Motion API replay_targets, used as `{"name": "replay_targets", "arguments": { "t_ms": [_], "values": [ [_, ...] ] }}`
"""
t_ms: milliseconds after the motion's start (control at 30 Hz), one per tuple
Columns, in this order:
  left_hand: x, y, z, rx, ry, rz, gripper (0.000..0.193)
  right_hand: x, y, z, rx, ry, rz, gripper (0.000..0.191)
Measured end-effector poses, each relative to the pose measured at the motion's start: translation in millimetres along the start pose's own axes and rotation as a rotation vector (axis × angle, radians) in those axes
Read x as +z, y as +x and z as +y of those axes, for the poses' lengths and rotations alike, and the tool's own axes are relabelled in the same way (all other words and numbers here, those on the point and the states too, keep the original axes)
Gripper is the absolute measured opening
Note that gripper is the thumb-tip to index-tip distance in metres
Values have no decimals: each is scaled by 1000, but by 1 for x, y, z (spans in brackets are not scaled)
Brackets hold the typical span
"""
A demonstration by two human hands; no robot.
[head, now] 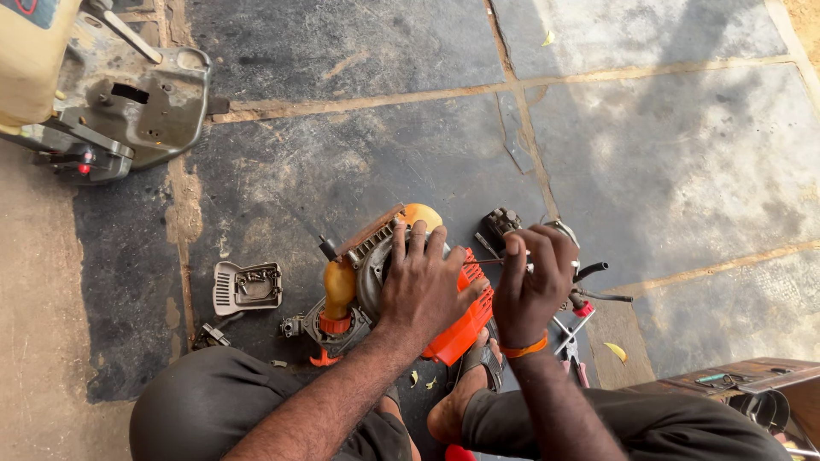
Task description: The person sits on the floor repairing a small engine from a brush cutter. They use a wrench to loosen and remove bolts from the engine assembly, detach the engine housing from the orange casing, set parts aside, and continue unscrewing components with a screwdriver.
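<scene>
Meanwhile left hand (424,286) lies flat on orange engine (401,290); right hand (531,286) pinches thin tool (489,260).

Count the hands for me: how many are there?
2. The left hand presses on the orange engine. The right hand pinches a thin tool beside it. No others show.
</scene>
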State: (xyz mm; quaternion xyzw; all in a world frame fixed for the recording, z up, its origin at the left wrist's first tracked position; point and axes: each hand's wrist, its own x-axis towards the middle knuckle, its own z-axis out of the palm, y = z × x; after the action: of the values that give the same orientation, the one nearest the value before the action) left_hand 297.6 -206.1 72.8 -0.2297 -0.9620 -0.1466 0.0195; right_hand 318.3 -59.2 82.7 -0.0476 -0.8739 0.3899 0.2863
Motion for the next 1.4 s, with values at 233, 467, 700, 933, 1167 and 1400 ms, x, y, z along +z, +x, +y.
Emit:
{"name": "replay_targets", "arguments": {
  "t_ms": [233, 467, 700, 933, 1167, 1400],
  "values": [
    [2, 0, -2, 3, -27, 76, 57, 11, -20, -21, -96, -291, 138, 36],
    [10, -5, -5, 43, -10, 193, 56, 8, -20, -46, -166, -556, -36, 75],
    [12, -3, -7, 31, 28, 151, 47, 8, -11, -26, -167, -166, -123, 35],
    [8, -2, -3, 12, -9, 87, 53, -28, 13, -18, -46, 329, -403, 36],
    [5, -3, -3, -11, 16, 47, 54, -18, -1, -39, 425, 707, -136, 75],
    [4, -1, -2, -9, 26, 22, 57, -24, 17, -33, 704, 872, -303, 70]
  ]
}}
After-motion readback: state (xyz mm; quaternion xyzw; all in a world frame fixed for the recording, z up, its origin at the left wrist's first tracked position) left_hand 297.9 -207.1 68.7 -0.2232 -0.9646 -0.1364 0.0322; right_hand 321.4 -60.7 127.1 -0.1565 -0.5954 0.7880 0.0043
